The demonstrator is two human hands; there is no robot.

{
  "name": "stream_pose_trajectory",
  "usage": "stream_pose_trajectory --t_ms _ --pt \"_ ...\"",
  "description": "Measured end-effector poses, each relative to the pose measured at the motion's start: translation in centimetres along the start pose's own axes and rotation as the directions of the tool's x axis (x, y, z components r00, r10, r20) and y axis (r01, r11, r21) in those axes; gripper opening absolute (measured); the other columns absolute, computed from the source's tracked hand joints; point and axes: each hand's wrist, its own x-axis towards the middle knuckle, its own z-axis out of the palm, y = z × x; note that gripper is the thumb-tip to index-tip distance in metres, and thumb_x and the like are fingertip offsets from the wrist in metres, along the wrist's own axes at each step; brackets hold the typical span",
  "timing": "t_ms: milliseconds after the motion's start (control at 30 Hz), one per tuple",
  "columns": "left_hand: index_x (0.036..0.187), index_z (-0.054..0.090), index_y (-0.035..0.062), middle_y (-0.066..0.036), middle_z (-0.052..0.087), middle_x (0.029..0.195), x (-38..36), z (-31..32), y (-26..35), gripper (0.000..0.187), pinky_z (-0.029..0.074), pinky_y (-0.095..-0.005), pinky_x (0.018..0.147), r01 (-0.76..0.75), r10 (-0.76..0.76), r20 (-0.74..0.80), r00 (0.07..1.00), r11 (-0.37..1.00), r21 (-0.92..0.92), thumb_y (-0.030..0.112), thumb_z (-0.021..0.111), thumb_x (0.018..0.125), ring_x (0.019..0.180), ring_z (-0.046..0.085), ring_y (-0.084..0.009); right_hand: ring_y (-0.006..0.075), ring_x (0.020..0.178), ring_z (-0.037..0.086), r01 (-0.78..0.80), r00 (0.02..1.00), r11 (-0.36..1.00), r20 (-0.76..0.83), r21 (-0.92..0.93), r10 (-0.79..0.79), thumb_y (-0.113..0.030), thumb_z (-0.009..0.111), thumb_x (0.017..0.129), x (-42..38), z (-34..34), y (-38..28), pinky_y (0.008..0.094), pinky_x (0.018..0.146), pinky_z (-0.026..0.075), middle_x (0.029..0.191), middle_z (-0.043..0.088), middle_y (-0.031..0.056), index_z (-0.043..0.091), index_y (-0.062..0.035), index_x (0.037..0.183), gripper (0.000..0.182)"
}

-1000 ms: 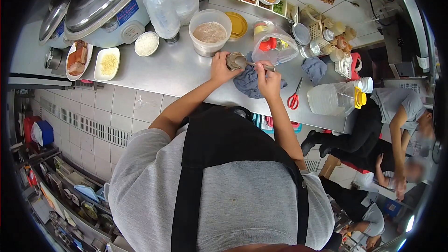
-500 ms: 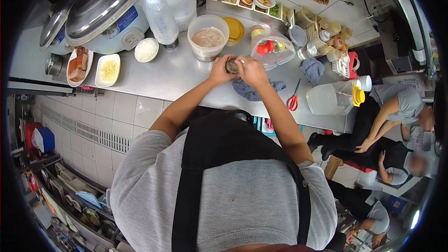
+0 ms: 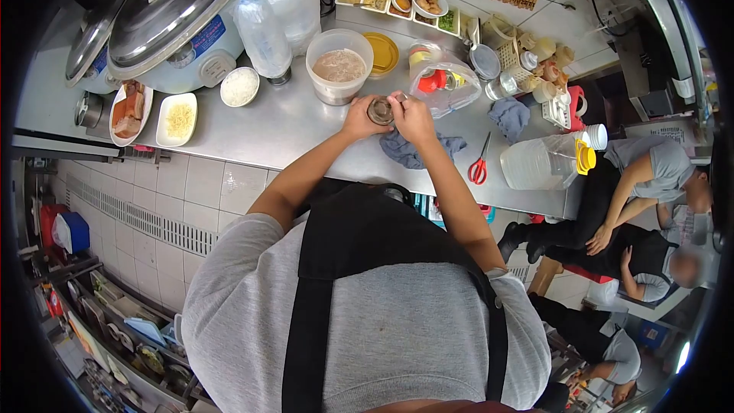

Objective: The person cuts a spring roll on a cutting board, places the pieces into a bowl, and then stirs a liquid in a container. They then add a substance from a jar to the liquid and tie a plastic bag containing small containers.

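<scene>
A small round glass jar (image 3: 380,111) is held between my two hands over the steel counter (image 3: 306,130). My left hand (image 3: 362,117) wraps round its left side. The fingers of my right hand (image 3: 411,118) are closed on its right side, near the rim. Just behind the jar stands a translucent tub (image 3: 339,69) with a brownish, powdery content. A yellow round lid (image 3: 381,53) lies beside the tub. Close to my right hand are a clear plastic bag (image 3: 447,84) with red and yellow items and a crumpled grey-blue cloth (image 3: 405,151), partly under my right forearm.
Red scissors (image 3: 478,170), another cloth (image 3: 511,115) and a large clear jug (image 3: 539,162) are on the right. Bowls of rice (image 3: 240,87) and chopped food (image 3: 177,119) stand left, before large cookers (image 3: 176,23). Several people sit at the far right.
My right hand has shifted slightly left and off the jar's top, so more of its round opening shows. The view has moved a little.
</scene>
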Motion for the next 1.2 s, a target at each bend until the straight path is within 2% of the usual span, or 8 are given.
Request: stream_pose_trajectory --t_ms 200,367,400,467,600,800,867,1200 --pt "0.106 0.058 0.008 -0.01 0.063 0.102 -0.3 -0.1 1.0 0.073 0.04 -0.0384 0.087 -0.044 0.047 -0.067 0.997 0.998 0.055 0.034 0.088 0.044 0.093 0.056 -0.0295 0.0382 0.065 0.061 -0.096 0.995 0.983 -0.006 -0.156 0.096 -0.021 0.054 0.09 -0.2 -0.7 -0.5 0.0423 0.059 0.048 0.07 0.061 0.0202 0.061 -0.0012 0.084 0.022" --pt "0.104 0.058 0.0066 -0.01 0.062 0.1 -0.4 -1.5 3.9 0.07 0.043 -0.0388 0.084 -0.102 0.105 -0.037 0.994 0.993 0.065 0.032 0.088 0.046 0.089 0.058 -0.0292 0.0252 0.058 0.064 -0.243 0.97 0.97 -0.004 -0.026 0.243 -0.019 0.055 0.09 0.4 -1.8 -0.9 0.0346 0.057 0.049 0.061 0.062 0.0146 0.061 -0.0005 0.083 0.02" --pt "0.104 0.058 0.0057 -0.01 0.062 0.098 -0.3 -1.9 4.9 0.069 0.044 -0.038 0.083 -0.083 0.083 -0.034 0.996 0.997 -0.001 0.031 0.088 0.047 0.089 0.059 -0.0274 0.0252 0.058 0.064 -0.243 0.97 0.97 -0.005 -0.024 0.243 -0.019 0.055 0.09 0.8 -2.1 -1.0 0.0346 0.057 0.049 0.061 0.062 0.0146 0.061 -0.0005 0.083 0.02" --pt "0.104 0.058 0.0047 -0.01 0.062 0.097 0.1 -3.0 6.5 0.068 0.046 -0.0372 0.082 -0.065 0.063 -0.032 0.998 0.996 -0.063 0.029 0.088 0.048 0.088 0.061 -0.0256 0.0403 0.067 0.061 -0.268 0.961 0.961 0.083 0.064 0.262 -0.032 0.058 0.088 2.3 -3.3 -1.8 0.0431 0.059 0.047 0.067 0.06 0.0235 0.062 0.0021 0.073 0.038" --pt "0.106 0.058 0.0027 -0.01 0.063 0.096 1.1 -5.7 9.8 0.068 0.048 -0.0336 0.08 -0.049 0.053 0.013 0.999 0.974 -0.22 0.027 0.088 0.05 0.088 0.062 -0.0205 0.0391 0.062 0.06 -0.11 0.989 0.987 0.11 0.116 0.097 -0.034 0.058 0.088 6.4 -6.6 -4.8 0.0409 0.057 0.047 0.064 0.058 0.0238 0.062 0.0034 0.074 0.04" --pt "0.108 0.059 0.0015 -0.011 0.064 0.094 3.0 -10.3 11.9 0.069 0.048 -0.0322 0.08 -0.089 0.087 -0.022 0.996 0.967 -0.239 0.027 0.088 0.05 0.087 0.063 -0.019 0.0164 0.051 0.055 -0.095 0.961 0.971 0.275 0.218 0.033 -0.037 0.056 0.09 12.2 -8.7 -6.7 0.0296 0.051 0.043 0.06 0.06 0.0101 0.063 -0.0015 0.077 0.039" --pt "0.108 0.059 -0.0001 -0.011 0.065 0.096 3.8 -11.0 11.0 0.07 0.048 -0.0314 0.081 -0.083 0.076 -0.042 0.996 0.979 -0.185 0.027 0.088 0.051 0.089 0.063 -0.0177 0.007 0.053 0.05 -0.228 0.914 0.94 0.389 0.253 0.117 -0.036 0.051 0.094 13.6 -8.4 -6.8 0.0229 0.051 0.042 0.06 0.055 -0.0009 0.064 -0.0046 0.083 0.035" --pt "0.118 0.055 0.0016 -0.007 0.063 0.108 4.8 -16.5 12.0 0.076 0.045 -0.0294 0.09 0.055 -0.05 0.03 0.998 0.978 -0.201 0.022 0.089 0.053 0.1 0.059 -0.0147 0.0057 0.054 0.046 -0.219 0.946 0.792 0.322 0.57 0.03 -0.037 0.047 0.096 18.0 -6.5 -7.0 0.0195 0.051 0.037 0.062 0.053 -0.0013 0.062 -0.0055 0.085 0.037"
